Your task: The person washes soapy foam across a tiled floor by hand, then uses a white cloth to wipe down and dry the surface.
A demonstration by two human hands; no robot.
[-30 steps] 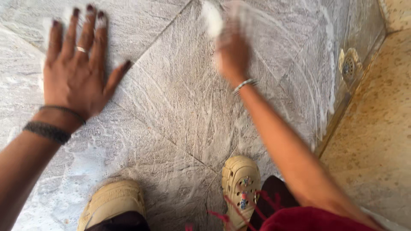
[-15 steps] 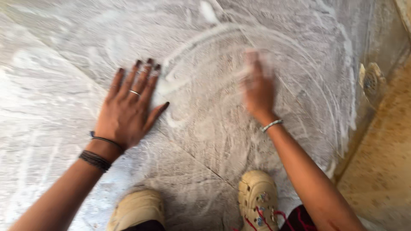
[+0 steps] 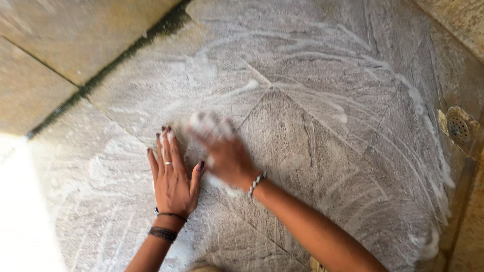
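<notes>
My left hand (image 3: pixel 174 179) lies flat on the wet grey stone floor (image 3: pixel 322 136), fingers apart, with a ring and dark wristbands. Just to its right, almost touching its thumb, is my right hand (image 3: pixel 227 158), blurred with motion and wearing a beaded bracelet. Its fingers press a pale pad (image 3: pixel 204 121) against the soapy tiles; the blur hides the pad's exact shape. White foam streaks curve across the floor around both hands.
A round metal drain (image 3: pixel 459 128) sits at the right edge, beside a tan speckled raised border (image 3: pixel 466 226). Tan tiles (image 3: pixel 60 40) lie beyond a dark grout line at the upper left. A glaring white patch (image 3: pixel 20 216) fills the lower left.
My right hand has swept from the upper right down and left to beside my left hand. The view has tilted forward, so my shoes have dropped almost out of sight.
</notes>
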